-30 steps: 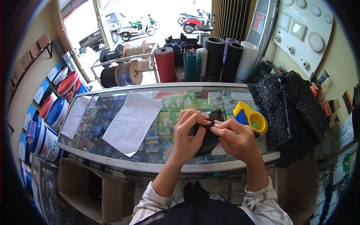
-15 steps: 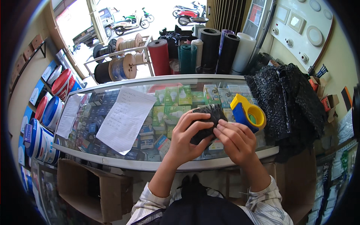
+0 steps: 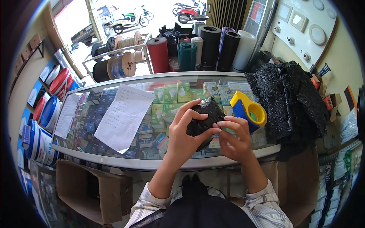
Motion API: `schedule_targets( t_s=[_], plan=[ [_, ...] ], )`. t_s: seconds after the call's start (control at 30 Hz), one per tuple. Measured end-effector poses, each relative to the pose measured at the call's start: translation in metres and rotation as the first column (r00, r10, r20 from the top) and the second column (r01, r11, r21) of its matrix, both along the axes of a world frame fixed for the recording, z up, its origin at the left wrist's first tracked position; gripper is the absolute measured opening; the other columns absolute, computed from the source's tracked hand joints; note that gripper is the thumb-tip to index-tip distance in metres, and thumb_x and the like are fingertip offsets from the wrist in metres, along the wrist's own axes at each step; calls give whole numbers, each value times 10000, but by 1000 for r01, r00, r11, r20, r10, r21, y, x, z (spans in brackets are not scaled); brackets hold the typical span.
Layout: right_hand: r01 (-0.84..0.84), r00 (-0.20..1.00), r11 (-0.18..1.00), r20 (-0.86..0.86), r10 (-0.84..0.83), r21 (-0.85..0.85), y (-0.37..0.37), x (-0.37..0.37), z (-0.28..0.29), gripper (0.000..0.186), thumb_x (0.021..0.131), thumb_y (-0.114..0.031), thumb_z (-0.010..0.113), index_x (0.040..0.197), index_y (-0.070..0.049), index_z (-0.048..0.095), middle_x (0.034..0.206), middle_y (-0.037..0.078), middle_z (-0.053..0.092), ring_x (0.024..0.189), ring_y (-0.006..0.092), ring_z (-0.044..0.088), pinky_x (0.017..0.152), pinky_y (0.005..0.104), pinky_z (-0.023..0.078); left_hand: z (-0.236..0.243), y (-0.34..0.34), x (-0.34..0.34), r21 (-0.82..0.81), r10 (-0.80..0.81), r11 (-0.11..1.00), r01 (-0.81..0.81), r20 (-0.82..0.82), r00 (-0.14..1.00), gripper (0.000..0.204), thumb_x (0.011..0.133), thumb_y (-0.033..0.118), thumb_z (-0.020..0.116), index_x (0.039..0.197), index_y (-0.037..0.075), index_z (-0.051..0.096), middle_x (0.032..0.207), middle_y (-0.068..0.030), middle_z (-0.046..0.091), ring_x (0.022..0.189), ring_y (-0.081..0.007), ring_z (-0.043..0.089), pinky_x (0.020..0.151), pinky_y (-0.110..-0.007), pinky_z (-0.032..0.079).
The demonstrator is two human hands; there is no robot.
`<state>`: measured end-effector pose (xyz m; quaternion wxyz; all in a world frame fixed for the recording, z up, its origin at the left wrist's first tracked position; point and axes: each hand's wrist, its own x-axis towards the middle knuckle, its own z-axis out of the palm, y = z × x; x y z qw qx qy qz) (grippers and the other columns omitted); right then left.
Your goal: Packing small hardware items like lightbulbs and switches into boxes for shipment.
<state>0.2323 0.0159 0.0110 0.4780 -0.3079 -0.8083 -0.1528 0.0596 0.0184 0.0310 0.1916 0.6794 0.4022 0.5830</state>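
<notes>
A small package wrapped in black plastic (image 3: 208, 117) is held up over the glass counter. My left hand (image 3: 186, 131) grips it from the left, with the fingers over its top and the thumb along its near side. My right hand (image 3: 236, 138) pinches at the package's near right edge with thumb and fingertips together; whether a bit of tape or plastic is between them is too small to tell. Just right of the package, a yellow and blue tape dispenser (image 3: 247, 110) stands on the counter. What is inside the black wrapping is hidden.
The glass display counter (image 3: 125, 162) holds boxed light bulbs (image 3: 170, 94) under its top. Handwritten paper sheets (image 3: 123, 116) lie at left, and a heap of black bubble wrap (image 3: 287, 106) at right. Upright rolls (image 3: 158, 55) stand behind; cardboard boxes (image 3: 80, 190) sit below.
The package has tilted and turned in my left hand, showing more of its top. My right fingers have shifted down along its right edge. The whole view has moved slightly.
</notes>
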Motion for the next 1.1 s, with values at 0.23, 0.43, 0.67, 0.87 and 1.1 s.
schedule_targets(
  t_s=[0.23, 0.43, 0.67, 0.87, 1.1],
  plan=[
    [543, 821, 679, 142, -553, -495, 16, 43, 10, 307, 848, -288, 616, 898, 14, 629, 890, 174, 626, 903, 314, 601, 784, 374, 467, -6, -7, -8, 80, 80, 993, -90, 112, 990, 329, 612, 85, 826, 829, 34, 584, 1135, -156, 584, 987, -271, 609, 807, -335, 503],
    [738, 672, 434, 497, -550, -517, 34, 51, -6, 431, 798, -399, 657, 776, 29, 613, 724, 206, 640, 692, 351, 636, 615, 400, 496, -5, -13, -3, 173, 209, 965, -197, -53, 977, 388, 600, 81, 829, 866, 52, 548, 1199, -154, 523, 1055, -305, 558, 845, -387, 479],
    [-316, 780, 499, -521, -348, -807, -9, 71, 70, 386, 813, -296, 652, 895, 80, 624, 761, 73, 657, 651, 83, 598, 587, 203, 471, -6, -16, 7, 115, 241, 967, -229, -98, 966, 585, 618, 59, 796, 1053, 64, 405, 1188, -173, 478, 1077, -330, 507, 870, -382, 448],
    [-526, 828, 202, -552, -98, -826, -40, 55, 112, 346, 814, -234, 641, 913, 97, 614, 760, 93, 648, 654, 73, 594, 585, 180, 467, -14, -17, 18, 190, 217, 962, -199, -85, 972, 722, 581, 36, 791, 1182, 14, 391, 1179, -184, 481, 1037, -358, 493, 875, -422, 425],
    [-395, 915, 55, -398, -73, -917, -32, 50, 99, 360, 803, -229, 684, 981, 78, 620, 787, 71, 651, 684, 71, 594, 623, 188, 476, -22, -17, 13, 238, 206, 953, -186, -64, 976, 800, 529, 32, 804, 1218, 16, 400, 1221, -182, 465, 1074, -364, 490, 899, -437, 417]
  ],
)
